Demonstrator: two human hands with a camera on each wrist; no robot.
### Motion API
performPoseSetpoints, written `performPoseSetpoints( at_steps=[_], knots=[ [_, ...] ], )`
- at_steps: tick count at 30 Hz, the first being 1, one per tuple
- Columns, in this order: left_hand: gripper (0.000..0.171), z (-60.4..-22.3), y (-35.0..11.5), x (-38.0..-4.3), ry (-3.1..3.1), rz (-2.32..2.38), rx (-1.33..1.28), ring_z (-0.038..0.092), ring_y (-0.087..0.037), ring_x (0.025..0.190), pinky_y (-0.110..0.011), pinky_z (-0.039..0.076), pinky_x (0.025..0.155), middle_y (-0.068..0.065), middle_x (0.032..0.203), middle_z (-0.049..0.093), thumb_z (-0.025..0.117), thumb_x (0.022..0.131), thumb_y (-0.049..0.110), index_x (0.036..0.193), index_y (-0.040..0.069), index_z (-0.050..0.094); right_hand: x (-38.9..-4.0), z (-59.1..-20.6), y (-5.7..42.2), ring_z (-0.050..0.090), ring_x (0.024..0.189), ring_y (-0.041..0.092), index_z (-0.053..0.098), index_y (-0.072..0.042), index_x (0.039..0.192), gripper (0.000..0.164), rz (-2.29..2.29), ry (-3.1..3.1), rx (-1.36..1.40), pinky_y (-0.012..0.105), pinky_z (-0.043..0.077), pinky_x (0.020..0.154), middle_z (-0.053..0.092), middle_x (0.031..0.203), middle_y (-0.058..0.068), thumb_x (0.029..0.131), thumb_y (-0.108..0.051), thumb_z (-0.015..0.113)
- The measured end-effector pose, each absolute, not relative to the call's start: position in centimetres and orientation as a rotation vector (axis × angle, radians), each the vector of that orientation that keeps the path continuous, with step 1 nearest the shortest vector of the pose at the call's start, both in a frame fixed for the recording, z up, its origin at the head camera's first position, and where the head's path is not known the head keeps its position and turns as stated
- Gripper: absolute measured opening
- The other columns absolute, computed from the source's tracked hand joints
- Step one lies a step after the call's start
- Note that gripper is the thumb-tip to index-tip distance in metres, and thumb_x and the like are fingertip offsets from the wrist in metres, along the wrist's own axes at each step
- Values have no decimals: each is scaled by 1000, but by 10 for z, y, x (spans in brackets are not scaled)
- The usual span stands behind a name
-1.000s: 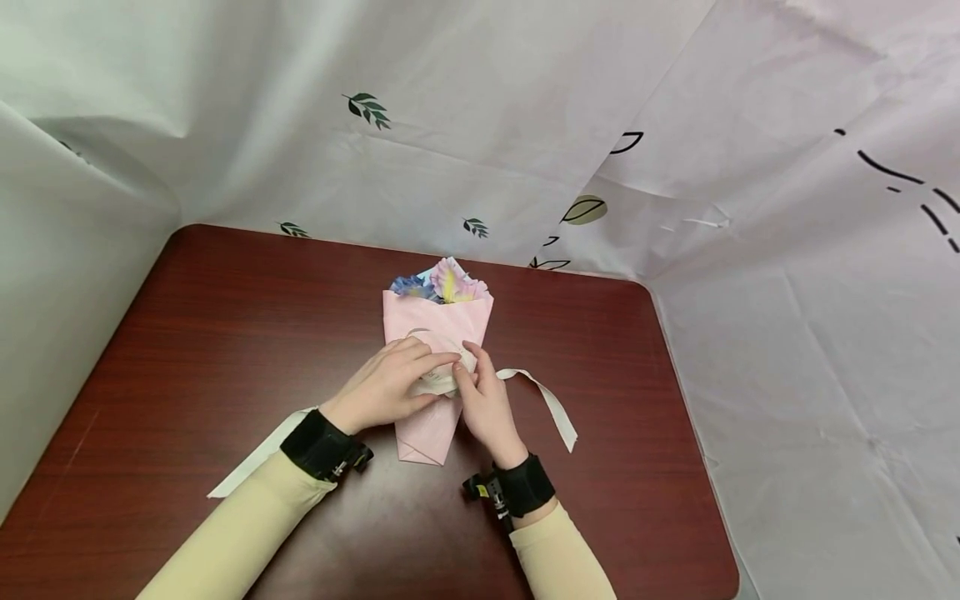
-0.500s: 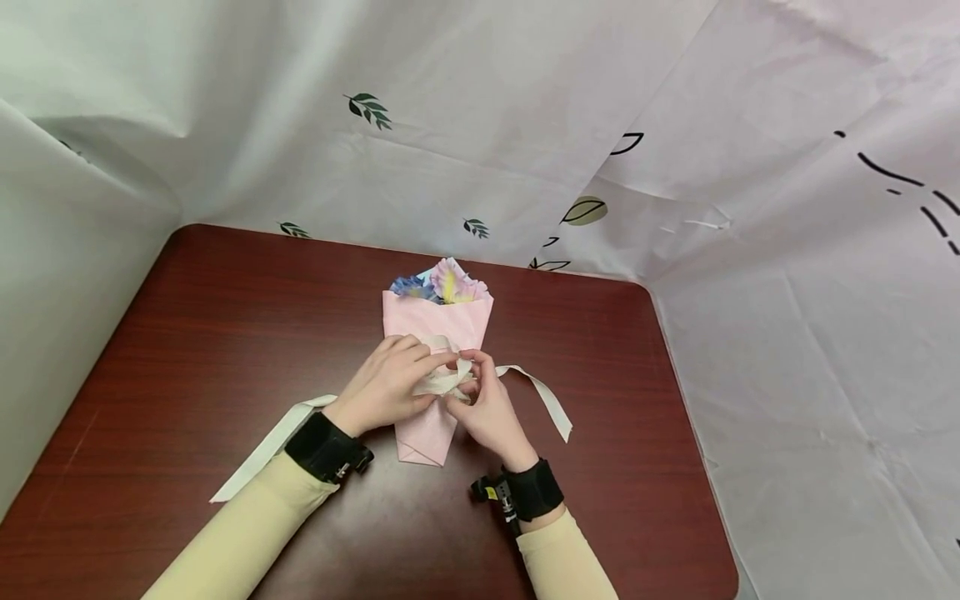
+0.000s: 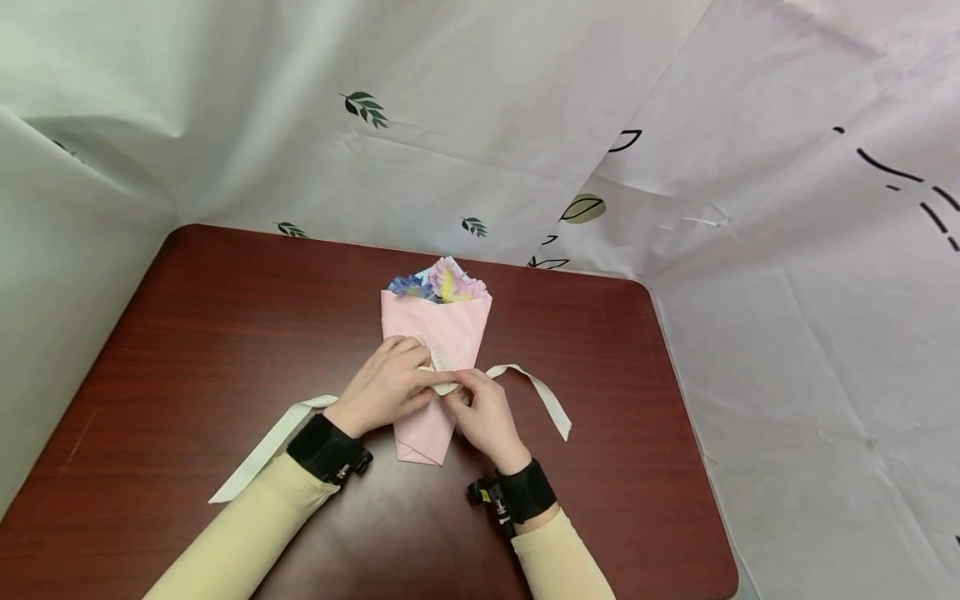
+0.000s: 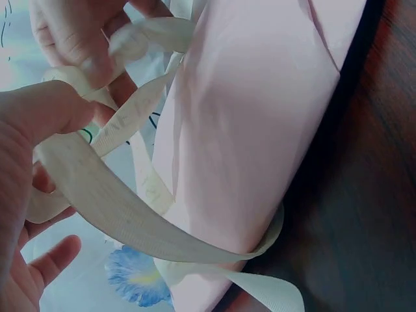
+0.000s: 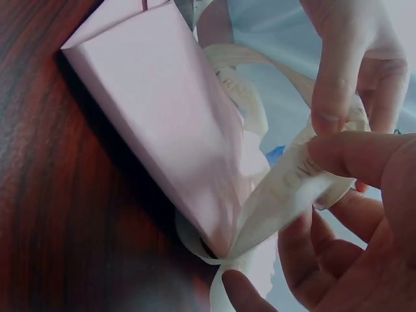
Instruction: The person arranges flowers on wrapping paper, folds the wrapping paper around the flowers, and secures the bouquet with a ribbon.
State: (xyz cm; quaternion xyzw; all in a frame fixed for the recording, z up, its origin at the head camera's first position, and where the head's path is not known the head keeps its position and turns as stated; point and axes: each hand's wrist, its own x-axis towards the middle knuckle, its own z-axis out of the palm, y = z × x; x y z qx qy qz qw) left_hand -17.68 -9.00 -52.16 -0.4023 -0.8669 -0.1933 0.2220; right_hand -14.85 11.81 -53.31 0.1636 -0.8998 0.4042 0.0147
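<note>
A bouquet in pink wrapping paper (image 3: 426,318) lies on the table with its blossoms at the far end. A pink flower (image 3: 453,283) and a blue flower (image 3: 411,287) show above the paper. Cream ribbon (image 4: 123,208) with printed letters passes round the wrap and stands up in loops above it. My left hand (image 3: 386,383) pinches the ribbon between thumb and fingers over the bouquet's middle. From the other side my right hand (image 3: 487,417) pinches another part, its fingertips meeting the left ones. The crossing of the ribbon is partly hidden by the fingers.
One ribbon tail (image 3: 262,458) trails left beside the left forearm; the other tail (image 3: 553,404) curls off to the right. The dark red table (image 3: 630,483) has rounded corners, and white patterned sheeting (image 3: 480,150) hangs round its back and sides.
My right hand reached into the ribbon loop and then drew in against the left fingers. The loop above the bouquet looks smaller. The left hand has barely moved.
</note>
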Motion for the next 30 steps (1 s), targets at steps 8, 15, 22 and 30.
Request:
performPoseSetpoints(
  at_steps=[8, 15, 22, 30],
  knots=[
    [14, -525, -87, -178, -2383, -570, -1108, 55, -21, 85, -43, 43, 86, 6, 81, 56, 79, 82, 21, 95, 27, 81, -146, -529, 121, 61, 83, 21, 73, -17, 118, 27, 1354, -2767, 498, 29, 48, 69, 64, 108, 2, 92, -14, 72],
    [11, -525, -87, -178, -2424, -609, -1030, 54, -20, 83, -43, 42, 84, 7, 76, 56, 77, 85, 21, 95, 23, 80, -145, -537, 122, 62, 95, 16, 73, -15, 117, 30, 1235, -2813, 527, 34, 52, 81, 68, 110, -1, 88, -20, 80],
    [16, -525, -87, -179, -2453, -742, -1020, 54, -13, 83, -38, 42, 84, 15, 83, 69, 82, 86, 28, 101, 25, 79, -148, -539, 120, 58, 81, 13, 77, -18, 108, 15, 1216, -2800, 438, 29, 46, 74, 70, 95, -5, 98, -21, 67],
    [31, -526, -86, -178, -2451, -779, -1037, 51, -11, 78, -35, 43, 78, 14, 81, 68, 85, 83, 29, 113, 26, 78, -148, -535, 120, 59, 86, 12, 76, -15, 111, 18, 1238, -2828, 412, 29, 47, 75, 68, 102, -3, 102, -22, 62]
  ],
)
